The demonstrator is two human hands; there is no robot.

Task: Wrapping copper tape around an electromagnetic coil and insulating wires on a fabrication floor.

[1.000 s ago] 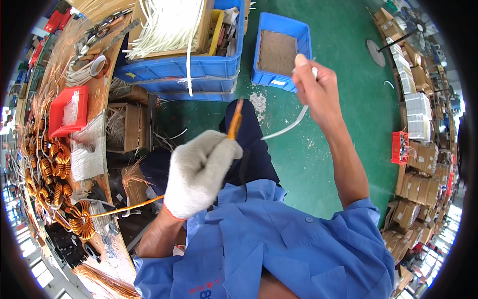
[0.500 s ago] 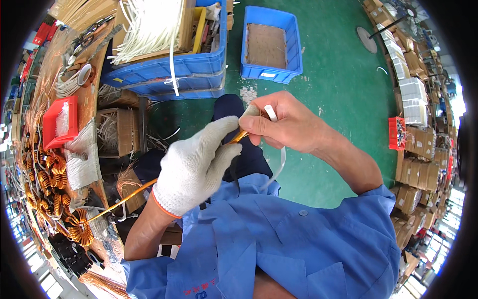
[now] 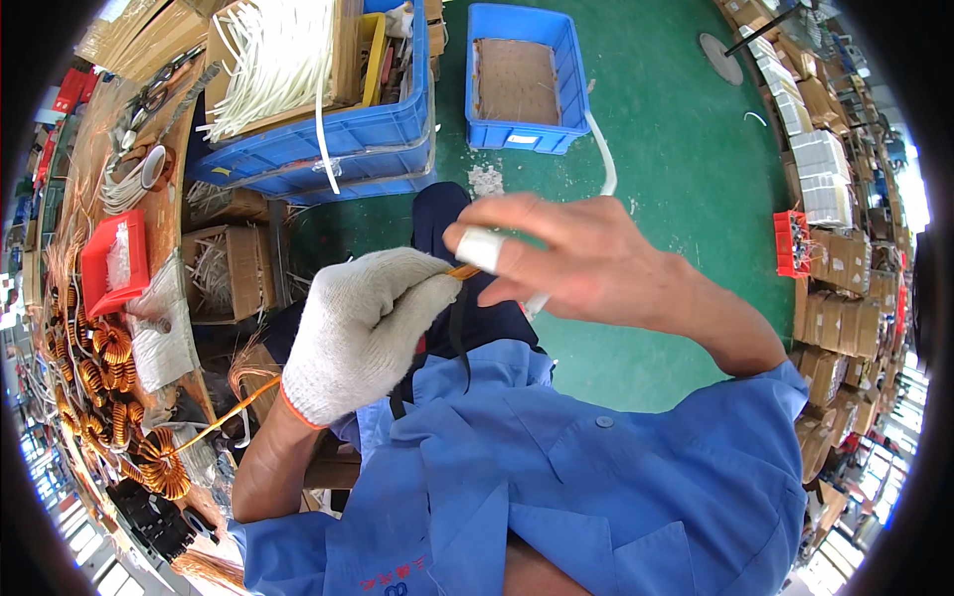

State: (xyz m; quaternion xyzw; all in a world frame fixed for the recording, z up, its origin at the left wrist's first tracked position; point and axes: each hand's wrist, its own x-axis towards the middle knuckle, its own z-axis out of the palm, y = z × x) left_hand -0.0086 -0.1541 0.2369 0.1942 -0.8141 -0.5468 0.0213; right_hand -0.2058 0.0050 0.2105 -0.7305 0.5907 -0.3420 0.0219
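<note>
My left hand (image 3: pixel 348 333), in a white knitted glove, is closed around copper wire (image 3: pixel 232 409) running back to a wound ring coil (image 3: pixel 164 472) on the bench. The wire's end (image 3: pixel 463 271) pokes out between thumb and fingers. Just right of it is my bare right hand (image 3: pixel 586 260), smeared by motion, its upper fingers stretched and a white wrap (image 3: pixel 481 249) around one. A thin white tube (image 3: pixel 604 164) rises behind this hand, and a short white piece shows below the palm, so the tube seems held in the curled fingers; the grip itself is hidden.
Left, the bench (image 3: pixel 159 214) carries several copper ring coils (image 3: pixel 111 343) and a red bin (image 3: pixel 111 263). Ahead stand stacked blue crates (image 3: pixel 328 139) with white tubes (image 3: pixel 283 60) in a box, and another blue crate (image 3: pixel 527 134). Cartons (image 3: pixel 835 323) line the right side.
My right fingers have come off the wire end and opened out. The white tube has swung from hanging below the right hand to rising above it. My left hand still grips the wire.
</note>
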